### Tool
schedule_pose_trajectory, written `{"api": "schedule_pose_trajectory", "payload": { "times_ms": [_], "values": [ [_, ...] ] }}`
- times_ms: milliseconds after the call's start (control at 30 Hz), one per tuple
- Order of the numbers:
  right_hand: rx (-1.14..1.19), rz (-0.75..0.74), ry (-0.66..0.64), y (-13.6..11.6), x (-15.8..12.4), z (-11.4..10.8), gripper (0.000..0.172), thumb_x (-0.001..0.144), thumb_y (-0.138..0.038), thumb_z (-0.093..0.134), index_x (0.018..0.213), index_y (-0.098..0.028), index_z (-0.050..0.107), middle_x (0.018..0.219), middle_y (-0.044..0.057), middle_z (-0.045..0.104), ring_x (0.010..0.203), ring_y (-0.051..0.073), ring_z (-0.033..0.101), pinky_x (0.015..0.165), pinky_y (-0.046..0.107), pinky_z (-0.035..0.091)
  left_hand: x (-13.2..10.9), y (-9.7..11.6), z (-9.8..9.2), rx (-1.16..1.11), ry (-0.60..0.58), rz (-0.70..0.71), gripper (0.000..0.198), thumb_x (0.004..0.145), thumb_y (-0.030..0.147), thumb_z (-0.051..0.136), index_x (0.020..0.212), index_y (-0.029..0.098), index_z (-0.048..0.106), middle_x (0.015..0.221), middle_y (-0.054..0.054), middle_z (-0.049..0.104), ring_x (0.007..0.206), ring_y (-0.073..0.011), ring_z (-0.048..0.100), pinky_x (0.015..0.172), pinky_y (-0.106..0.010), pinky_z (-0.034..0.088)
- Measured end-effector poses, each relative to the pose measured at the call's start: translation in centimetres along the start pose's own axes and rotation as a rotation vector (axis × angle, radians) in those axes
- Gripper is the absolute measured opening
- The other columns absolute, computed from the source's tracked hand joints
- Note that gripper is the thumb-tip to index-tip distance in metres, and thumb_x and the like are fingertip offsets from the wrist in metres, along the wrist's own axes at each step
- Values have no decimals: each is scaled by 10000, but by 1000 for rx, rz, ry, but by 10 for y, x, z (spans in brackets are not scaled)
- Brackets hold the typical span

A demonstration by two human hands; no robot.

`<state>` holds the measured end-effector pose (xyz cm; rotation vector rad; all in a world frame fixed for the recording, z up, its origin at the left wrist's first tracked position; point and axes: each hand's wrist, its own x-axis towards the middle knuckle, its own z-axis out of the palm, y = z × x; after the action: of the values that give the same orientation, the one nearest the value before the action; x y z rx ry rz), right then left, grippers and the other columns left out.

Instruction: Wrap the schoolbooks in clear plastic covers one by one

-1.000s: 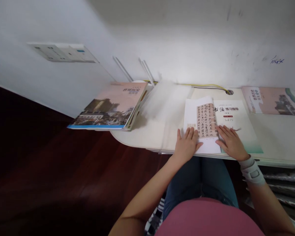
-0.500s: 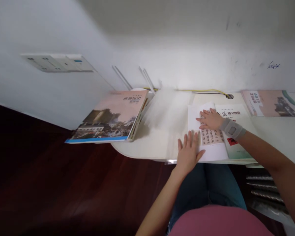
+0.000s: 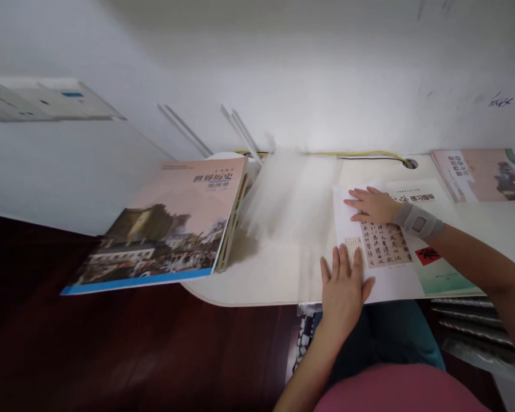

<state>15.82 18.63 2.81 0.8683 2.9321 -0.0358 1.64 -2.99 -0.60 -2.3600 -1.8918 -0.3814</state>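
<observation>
My left hand (image 3: 343,283) lies palm down with its fingers stretched out, over the left edge of a white page (image 3: 392,285) printed with Chinese calligraphy. Flat near the top of that page rests my right hand (image 3: 374,206), fingers spread, a grey band on its wrist. The page belongs to a booklet whose pale green and white cover (image 3: 450,280) shows to the right, partly under my right forearm. To the left of both hands, clear plastic sheets (image 3: 285,200) lie on the white desk (image 3: 261,280), their outlines hard to make out.
A stack of books topped by a pink history atlas (image 3: 167,223) overhangs the desk's left end. Another pink book (image 3: 489,174) lies at the back right. A yellow cable (image 3: 360,153) runs along the wall into a hole (image 3: 410,163). A socket panel (image 3: 38,100) is on the left wall.
The view has moved closer to the desk and shifted slightly. Both hands stay flat on the page, the right having slid a little toward its upper left, showing more calligraphy.
</observation>
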Motion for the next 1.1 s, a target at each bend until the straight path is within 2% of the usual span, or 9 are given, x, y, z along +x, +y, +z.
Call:
{"api": "schedule_pose_trajectory", "payload": {
  "times_ms": [100,333,500,633,767,1100],
  "values": [
    [-3,-69,33,0,-10,1,622,933,-574,322,1400,-180,440,1469,178,398,1327,328,394,1047,537,322,-1,-2,1,-27,10,22,615,906,486,469,1403,130,401,1418,-247,432,1347,-362,368,1056,-562,354],
    [-6,-74,22,5,-11,4,634,910,-594,377,1426,-226,411,1517,152,321,1364,354,325,1067,544,285,-2,-5,2,-70,44,45,575,923,442,460,1352,60,434,1405,-250,448,1354,-341,360,1063,-519,384],
    [18,-72,20,5,-5,5,654,897,-609,394,1461,-283,333,1572,117,185,1402,380,231,1073,607,235,-3,-5,2,-96,45,38,584,925,445,455,1360,56,420,1409,-237,450,1366,-317,348,1071,-504,388],
    [11,-11,44,6,9,9,699,898,-620,366,1484,-251,278,1587,129,92,1422,389,161,1090,619,190,-2,-5,0,-69,49,39,570,916,435,475,1340,56,442,1427,-235,426,1366,-337,343,1060,-518,394],
    [11,44,50,12,28,12,760,908,-635,287,1503,-169,214,1573,179,113,1421,388,168,1090,622,187,-1,-5,-2,-55,40,44,545,908,428,489,1322,76,461,1464,-223,375,1391,-347,286,1060,-548,376],
    [-4,27,74,18,43,15,718,910,-644,256,1496,-230,247,1571,154,167,1409,385,209,1074,626,205,-2,-8,-3,-68,21,63,545,914,442,462,1336,98,463,1456,-189,405,1372,-339,335,1059,-541,381]
  ]
}}
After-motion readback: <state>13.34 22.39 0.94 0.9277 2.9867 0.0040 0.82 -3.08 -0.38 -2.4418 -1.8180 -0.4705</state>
